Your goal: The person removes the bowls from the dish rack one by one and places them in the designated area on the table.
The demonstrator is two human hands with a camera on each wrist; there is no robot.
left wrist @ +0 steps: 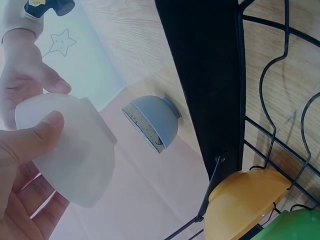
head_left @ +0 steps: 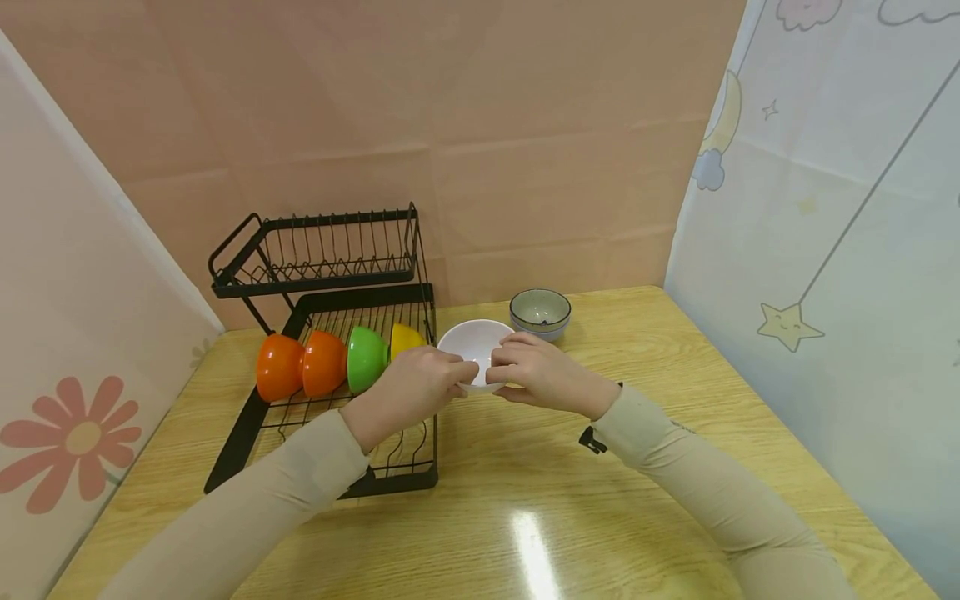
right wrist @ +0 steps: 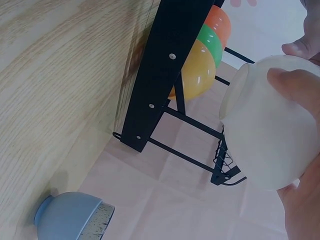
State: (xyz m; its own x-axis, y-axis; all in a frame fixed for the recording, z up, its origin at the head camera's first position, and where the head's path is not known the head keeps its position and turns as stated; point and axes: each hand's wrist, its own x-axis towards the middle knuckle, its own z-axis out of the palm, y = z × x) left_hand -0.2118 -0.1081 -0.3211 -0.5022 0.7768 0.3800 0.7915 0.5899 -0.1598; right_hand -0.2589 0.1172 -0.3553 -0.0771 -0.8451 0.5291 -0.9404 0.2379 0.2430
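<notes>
Both hands hold a white bowl (head_left: pixel 474 337) by its near rim, in front of the body and above the table. My left hand (head_left: pixel 423 379) grips the left side, its thumb lying on the outer wall in the left wrist view, with the fingers over the rim. On the other side my right hand (head_left: pixel 543 373) pinches the rim, its thumb on the outside of the white bowl (right wrist: pixel 272 130) in the right wrist view. The bowl's foot ring faces away from the palms there. Behind it on the table stands a grey-blue bowl (head_left: pixel 540 312) with a dark rim.
A black two-tier dish rack (head_left: pixel 322 292) stands at left. On its lower tier two orange bowls (head_left: pixel 279 368), a green bowl (head_left: pixel 366 360) and a yellow bowl (head_left: pixel 405 337) sit on edge in a row. The wooden table (head_left: pixel 637 500) meets a cloth backdrop (head_left: pixel 525 167) behind.
</notes>
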